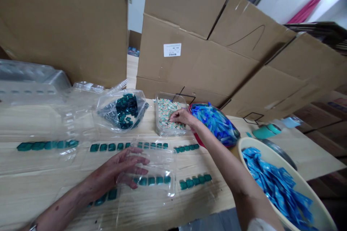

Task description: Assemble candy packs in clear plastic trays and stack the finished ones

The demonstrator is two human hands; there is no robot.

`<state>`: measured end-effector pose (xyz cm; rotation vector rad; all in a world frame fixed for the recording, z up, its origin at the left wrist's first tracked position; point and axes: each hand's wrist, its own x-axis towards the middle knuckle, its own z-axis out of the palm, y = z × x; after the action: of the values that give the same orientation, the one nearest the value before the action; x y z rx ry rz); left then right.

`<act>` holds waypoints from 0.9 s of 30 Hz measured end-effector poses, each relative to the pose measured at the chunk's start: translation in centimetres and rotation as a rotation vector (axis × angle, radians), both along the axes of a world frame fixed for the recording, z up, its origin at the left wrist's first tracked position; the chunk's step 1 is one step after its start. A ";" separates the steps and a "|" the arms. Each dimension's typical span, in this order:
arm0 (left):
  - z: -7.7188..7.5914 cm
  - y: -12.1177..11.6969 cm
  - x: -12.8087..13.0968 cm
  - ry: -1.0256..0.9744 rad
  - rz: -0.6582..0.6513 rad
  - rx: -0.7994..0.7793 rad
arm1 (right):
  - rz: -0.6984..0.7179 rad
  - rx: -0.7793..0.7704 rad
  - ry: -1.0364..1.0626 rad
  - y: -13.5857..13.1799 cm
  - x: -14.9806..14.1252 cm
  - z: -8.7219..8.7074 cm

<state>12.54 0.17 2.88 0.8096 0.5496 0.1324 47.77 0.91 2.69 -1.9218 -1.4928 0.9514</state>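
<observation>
My right hand [181, 116] reaches into a clear plastic box [159, 130] of small pale pink and green pieces [166, 110]. Its fingers are pinched together, and what is between them is hidden. My left hand [126, 168], fingers spread, is at the clear plastic trays [159, 196] in front of me. Clear plastic overlaps its fingers, and I cannot tell whether they touch it. Dark green square pieces [151, 181] stand in rows at the trays. Behind my left hand lies an open clear bag [101, 113] with more dark green pieces [127, 104].
Beside the box is a red container [199, 139] heaped with blue plastic strips [214, 121]. A cream tub [241, 148] with blue packets [279, 178] stands at right, near a teal bottle [267, 131]. Stacked clear trays [29, 83] sit far left. Cardboard [195, 61] walls the back.
</observation>
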 end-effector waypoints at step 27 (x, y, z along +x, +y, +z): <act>-1.3 0.2 -0.2 -0.011 -0.015 0.021 | -0.293 0.074 0.217 -1.0 -0.6 0.8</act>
<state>12.33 0.40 1.61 0.8326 0.5325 0.1291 47.16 -0.11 3.51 -1.8537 -1.0747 0.9227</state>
